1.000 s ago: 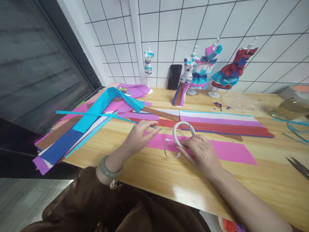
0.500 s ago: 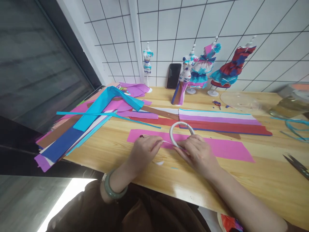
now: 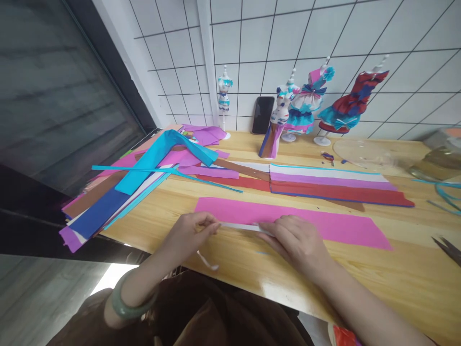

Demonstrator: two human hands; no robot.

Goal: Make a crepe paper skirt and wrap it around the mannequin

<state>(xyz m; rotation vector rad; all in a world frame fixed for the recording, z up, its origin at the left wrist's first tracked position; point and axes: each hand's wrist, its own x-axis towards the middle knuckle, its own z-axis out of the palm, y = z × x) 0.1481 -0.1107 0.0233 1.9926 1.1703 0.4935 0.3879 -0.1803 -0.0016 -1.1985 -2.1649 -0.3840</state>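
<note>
A strip of white tape (image 3: 239,226) is stretched along the near edge of the pink paper strip (image 3: 345,226) on the table. My left hand (image 3: 192,233) pinches the tape's left end between thumb and fingers. At the other end my right hand (image 3: 295,235) is closed on the tape, its fingertips low over the pink paper. The tape ring is not visible; my right hand may hide it. Below my left hand a thin white curl (image 3: 207,262) shows near the table's front edge.
Stacked coloured paper strips (image 3: 101,209) lie at the left, layered ones (image 3: 334,185) behind the pink paper. Small dressed mannequins (image 3: 302,105) and a phone (image 3: 262,115) stand by the tiled wall. Scissors (image 3: 448,250) and a clear jar (image 3: 439,161) are at the right.
The tape ring, upright between my hands before, is out of sight. My left hand has moved left and down, and a longer stretch of tape now lies low along the pink paper.
</note>
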